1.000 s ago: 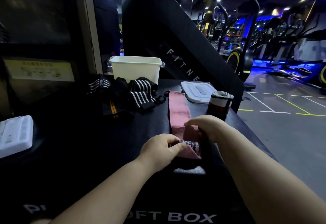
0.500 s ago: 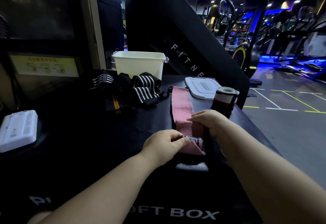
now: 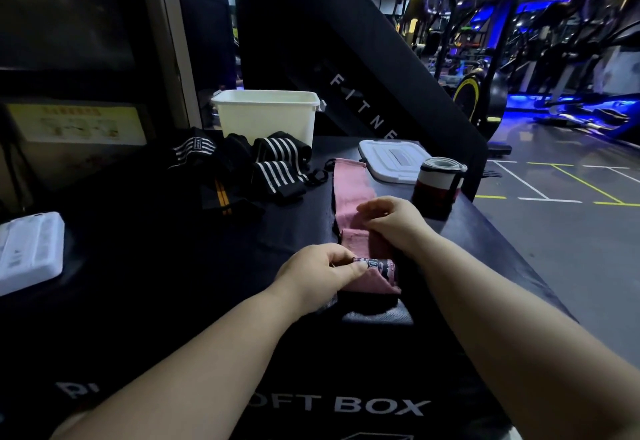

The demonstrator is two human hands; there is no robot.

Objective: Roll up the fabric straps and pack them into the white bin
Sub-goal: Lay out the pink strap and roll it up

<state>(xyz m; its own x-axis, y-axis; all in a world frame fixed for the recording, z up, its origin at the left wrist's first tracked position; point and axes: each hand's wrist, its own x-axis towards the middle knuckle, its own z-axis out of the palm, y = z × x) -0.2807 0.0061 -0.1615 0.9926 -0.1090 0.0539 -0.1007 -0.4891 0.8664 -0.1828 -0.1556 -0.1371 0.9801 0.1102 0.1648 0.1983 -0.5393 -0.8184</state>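
A pink fabric strap lies stretched away from me on the black soft box. Its near end is folded over, with a dark printed label showing. My left hand pinches that labelled end between thumb and fingers. My right hand rests on the fold just beyond, fingers curled over the pink fabric. The white bin stands open at the far edge. A rolled strap in white, red and black stands upright to the right. Several black straps with white stripes lie in a heap before the bin.
The bin's white lid lies flat near the rolled strap. A white plastic case sits at the left edge. A black slanted gym machine rises behind the box. The floor drops off to the right.
The fold at the near end of the pink strap has grown slightly. My right hand has shifted a little along the fabric. The camera has tilted, so everything sits higher in view.
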